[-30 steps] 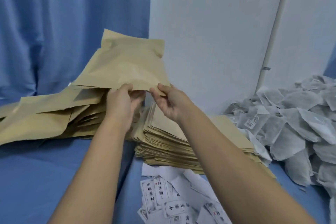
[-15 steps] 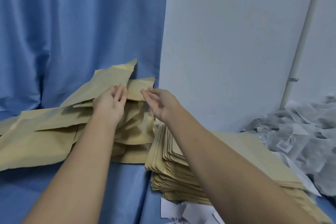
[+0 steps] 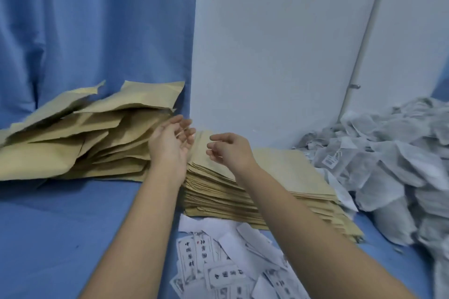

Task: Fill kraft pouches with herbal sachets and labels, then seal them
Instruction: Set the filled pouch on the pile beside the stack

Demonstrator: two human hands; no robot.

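Since 1.0 s ago: both hands have let go of the kraft pouch they held raised between them, and they now carry nothing.

Far left: blue curtain (image 3: 97,31) hangs behind, with the blue cloth table (image 3: 48,238) below it. On the cloth lies a loose heap of kraft pouches (image 3: 80,145), overlapping at mixed angles, the top ones tilted up toward the curtain. Which pouch in the heap is the one released: cannot tell.

Left hand (image 3: 170,145): palm turned toward the right, fingers relaxed and spread, empty. It sits at the right edge of the loose heap; contact cannot be told.

Right hand (image 3: 230,150): just beside the left, apart from it. Fingers loosely curled, thumb and forefinger slightly parted with nothing between them. It hangs over the far left corner of the neat stack of flat pouches (image 3: 279,177).

Neat stack: centre, squared up, flat on the cloth, with the white wall panel (image 3: 267,43) behind. Nearer the camera, scattered white labels (image 3: 213,267) printed with black characters lie partly under the right forearm.

Right: grey-white heap of herbal sachets (image 3: 388,177) reaches the stack's right edge. One sachet shows a small barcode tag (image 3: 330,160). A thin white pipe (image 3: 364,43) runs up the wall.
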